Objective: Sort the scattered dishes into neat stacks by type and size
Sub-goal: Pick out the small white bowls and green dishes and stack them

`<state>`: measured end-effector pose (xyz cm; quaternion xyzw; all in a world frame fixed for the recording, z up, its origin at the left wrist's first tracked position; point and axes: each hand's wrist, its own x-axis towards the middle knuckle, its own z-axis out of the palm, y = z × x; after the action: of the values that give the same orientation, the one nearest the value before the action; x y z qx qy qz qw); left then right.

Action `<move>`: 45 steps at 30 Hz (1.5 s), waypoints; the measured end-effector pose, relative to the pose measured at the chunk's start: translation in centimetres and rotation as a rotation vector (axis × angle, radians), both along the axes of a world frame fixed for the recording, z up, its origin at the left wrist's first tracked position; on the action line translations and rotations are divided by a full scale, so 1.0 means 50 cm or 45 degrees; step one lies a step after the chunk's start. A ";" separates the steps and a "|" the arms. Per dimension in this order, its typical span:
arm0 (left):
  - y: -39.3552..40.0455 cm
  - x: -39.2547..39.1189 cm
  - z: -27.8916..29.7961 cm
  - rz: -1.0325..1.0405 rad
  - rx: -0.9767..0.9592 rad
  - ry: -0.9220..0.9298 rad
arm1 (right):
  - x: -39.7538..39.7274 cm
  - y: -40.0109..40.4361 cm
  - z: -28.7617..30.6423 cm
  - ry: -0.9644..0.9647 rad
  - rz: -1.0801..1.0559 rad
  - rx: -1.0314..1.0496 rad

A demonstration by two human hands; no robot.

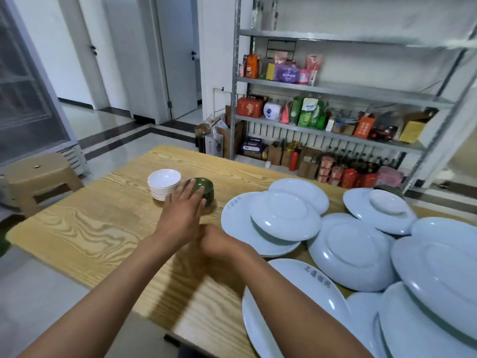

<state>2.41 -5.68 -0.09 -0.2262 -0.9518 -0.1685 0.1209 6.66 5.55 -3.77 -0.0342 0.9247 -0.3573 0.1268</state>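
A stack of white bowls [164, 184] stands on the wooden table [85, 228], with a stack of small dark green dishes [205, 188] right beside it. My left hand [182, 214] reaches flat toward the green stack, fingers apart and fingertips touching its near side. My right hand [219, 242] lies just behind the left wrist, fingers curled, nothing visible in it. Several pale blue plates lie overlapped and upside down on the right half of the table, a large one [286, 218] closest to my hands and another [353, 257] further right.
A tan plastic stool [38, 174] stands left of the table. A metal shelving rack [322, 89] full of packaged goods and bottles lines the wall behind. Another dark green dish [387, 188] peeks from behind the far right plates. Bare wood shows on the table's left half.
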 end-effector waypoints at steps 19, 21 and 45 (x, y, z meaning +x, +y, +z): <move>0.407 0.186 0.095 -0.696 0.150 0.094 | 0.235 0.536 0.131 0.535 -0.924 -0.110; 0.457 0.196 0.080 -0.756 0.128 0.067 | 0.250 0.590 0.128 0.575 -0.990 -0.018; 0.752 0.057 -0.016 -0.858 0.033 -0.039 | 0.029 1.010 0.138 -0.077 -1.354 0.170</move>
<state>5.24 31.92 -0.92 -0.5239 -0.8231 -0.2143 0.0469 8.11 56.03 3.13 0.4575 0.8309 -0.3136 -0.0431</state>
